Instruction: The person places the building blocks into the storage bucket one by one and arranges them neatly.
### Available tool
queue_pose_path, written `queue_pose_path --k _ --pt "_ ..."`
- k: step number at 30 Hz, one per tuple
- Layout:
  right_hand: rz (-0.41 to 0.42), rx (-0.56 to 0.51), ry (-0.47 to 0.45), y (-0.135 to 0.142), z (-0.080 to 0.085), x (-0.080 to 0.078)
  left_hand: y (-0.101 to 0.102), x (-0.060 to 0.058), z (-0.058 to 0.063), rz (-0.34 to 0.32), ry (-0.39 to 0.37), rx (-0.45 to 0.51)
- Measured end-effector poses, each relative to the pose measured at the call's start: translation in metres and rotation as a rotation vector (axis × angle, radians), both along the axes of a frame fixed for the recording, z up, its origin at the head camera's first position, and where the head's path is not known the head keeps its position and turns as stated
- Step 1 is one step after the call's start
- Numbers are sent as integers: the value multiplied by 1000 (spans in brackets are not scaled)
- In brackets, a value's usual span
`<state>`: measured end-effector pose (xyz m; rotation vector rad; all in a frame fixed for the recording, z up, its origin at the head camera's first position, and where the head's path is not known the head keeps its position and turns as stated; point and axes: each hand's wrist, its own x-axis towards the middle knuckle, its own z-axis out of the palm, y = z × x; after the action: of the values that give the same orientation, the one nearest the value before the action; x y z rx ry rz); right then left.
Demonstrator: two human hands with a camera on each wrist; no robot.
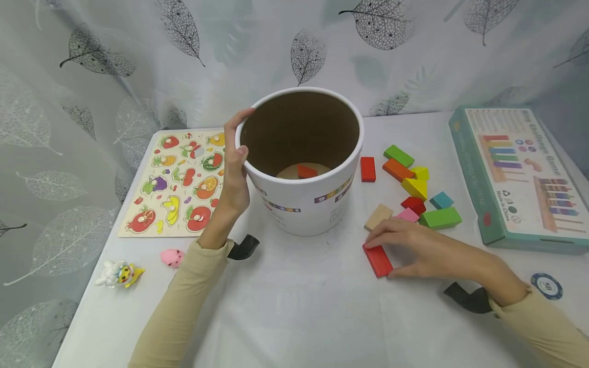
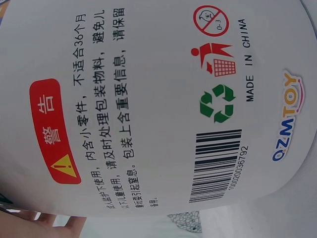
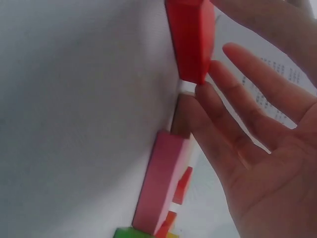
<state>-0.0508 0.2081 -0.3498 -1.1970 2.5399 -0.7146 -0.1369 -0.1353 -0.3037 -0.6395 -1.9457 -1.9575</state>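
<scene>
A white paper bucket [image 1: 303,204] stands upright on the table, with an orange-red block [image 1: 306,171] on its floor. My left hand [image 1: 236,174] grips the bucket's rim at its left side. The left wrist view shows the bucket's printed wall [image 2: 163,99] and part of that hand [image 2: 39,225] at the lower left. On the right, my right hand [image 1: 411,248] pinches a red rectangular block [image 1: 378,261] end to end, thumb at the near end and fingers at the far end. That red block [image 3: 192,42] appears in the right wrist view too.
Beyond the right hand lie several blocks, among them a wooden one [image 1: 379,217], a green one [image 1: 440,218] and a red one [image 1: 367,169]. A game box [image 1: 520,176] and a chip [image 1: 546,286] are farther right. Left are a fruit puzzle board [image 1: 158,204], a pink pig [image 1: 172,257] and figurines [image 1: 119,274].
</scene>
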Motion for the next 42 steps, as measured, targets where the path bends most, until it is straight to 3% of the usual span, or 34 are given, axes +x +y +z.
queue_pose_path --k 6,12,18,22,28,32,36,42 --pt "-15 52 -105 -7 0 0 0 -1 0 2 -8 8" --pt "5 76 -142 -9 0 1 0 -1 -1 1 -10 4" --pt "33 -32 -183 -1 24 -10 0 -1 0 1 -3 4" --pt "15 -167 -52 9 60 -24 1 -2 0 -5 6 2" --pt "-61 -259 270 13 125 -47 1 -1 0 1 1 5" --pt "-135 -333 354 -6 154 -59 1 -1 1 -7 15 10" --pt "-119 -458 331 -38 160 -74 0 -2 1 -9 17 17" --pt "-91 -566 244 -75 145 -87 0 -1 -1 -5 13 14"
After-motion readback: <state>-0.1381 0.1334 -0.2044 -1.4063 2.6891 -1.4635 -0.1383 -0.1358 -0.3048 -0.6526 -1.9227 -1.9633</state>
